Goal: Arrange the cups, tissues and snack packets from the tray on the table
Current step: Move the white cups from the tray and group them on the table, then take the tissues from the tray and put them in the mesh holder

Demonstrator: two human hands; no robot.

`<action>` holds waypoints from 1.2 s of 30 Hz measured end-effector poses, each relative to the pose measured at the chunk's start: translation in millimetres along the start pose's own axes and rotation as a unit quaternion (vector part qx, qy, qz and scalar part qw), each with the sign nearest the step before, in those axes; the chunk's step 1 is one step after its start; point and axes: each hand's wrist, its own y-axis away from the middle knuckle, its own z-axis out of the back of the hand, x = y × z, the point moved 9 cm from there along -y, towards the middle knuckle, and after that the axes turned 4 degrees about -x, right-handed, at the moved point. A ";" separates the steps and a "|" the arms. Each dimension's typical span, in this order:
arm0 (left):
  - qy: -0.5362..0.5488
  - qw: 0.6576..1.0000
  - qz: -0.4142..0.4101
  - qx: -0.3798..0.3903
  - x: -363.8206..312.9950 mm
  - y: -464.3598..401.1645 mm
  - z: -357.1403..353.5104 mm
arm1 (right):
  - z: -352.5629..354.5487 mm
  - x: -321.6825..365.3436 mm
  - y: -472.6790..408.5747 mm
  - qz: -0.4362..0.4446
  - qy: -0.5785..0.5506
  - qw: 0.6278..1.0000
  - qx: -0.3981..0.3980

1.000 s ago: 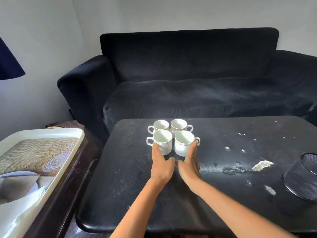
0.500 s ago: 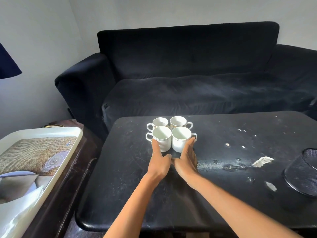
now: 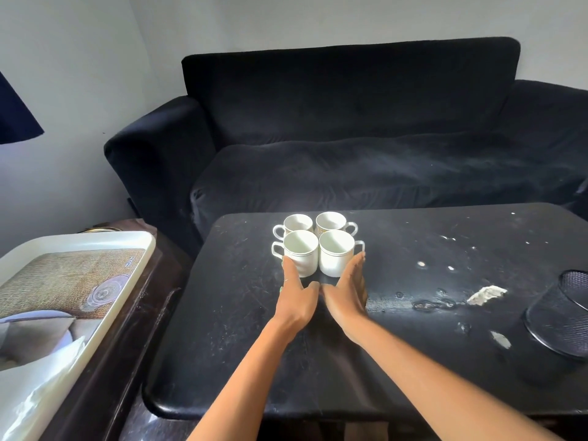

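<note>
Several white cups stand in a tight square on the black table: the near left cup, the near right cup, and two behind them. My left hand lies flat with straight fingers touching the near left cup's side. My right hand mirrors it, fingers straight against the near right cup. The white tray sits on a side stand at the left, with white tissue at its near end.
A black sofa stands right behind the table. A black mesh bin lies on the table's right end. White scraps and stains mark the tabletop to the right of my hands.
Both hands slid the group of cups a little farther from me, toward the sofa edge of the table. The camera dipped slightly.
</note>
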 end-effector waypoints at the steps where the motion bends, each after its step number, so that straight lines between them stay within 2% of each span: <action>1: -0.008 1.000 -0.002 -0.004 0.4 1.0 0.1 | 0.3 -0.6 1.2 -0.006 0.000 1.000 -0.008; 7: -0.046 0.999 0.000 -0.022 5.4 14.8 -0.8 | -1.1 -4.4 21.0 -0.024 0.029 0.999 -0.020; 11: -0.106 0.993 -0.009 -0.043 14.2 41.9 -0.1 | -3.2 -8.7 43.5 0.016 0.084 0.996 0.014; 15: -0.200 0.980 0.006 -0.001 23.5 74.0 -0.6 | -5.7 -7.4 72.0 0.073 0.186 0.977 0.074; 18: -0.224 0.975 -0.001 0.004 20.7 97.3 12.1 | -3.2 0.9 100.7 0.112 0.227 0.962 0.099; 23: -0.296 0.954 -0.049 -0.023 -3.2 125.4 56.3 | 7.6 33.8 141.6 0.199 0.243 0.943 0.108; 30: -0.320 0.940 -0.070 -0.101 -28.4 162.8 160.3 | -4.3 116.6 178.7 0.284 0.222 0.926 0.113; 33: -0.307 0.937 -0.065 -0.151 -27.9 177.8 208.5 | -29.7 153.7 202.0 0.327 0.199 0.914 0.133; 36: -0.293 0.939 -0.015 -0.176 -8.6 187.7 246.7 | -59.9 181.9 226.7 0.362 0.174 0.901 0.166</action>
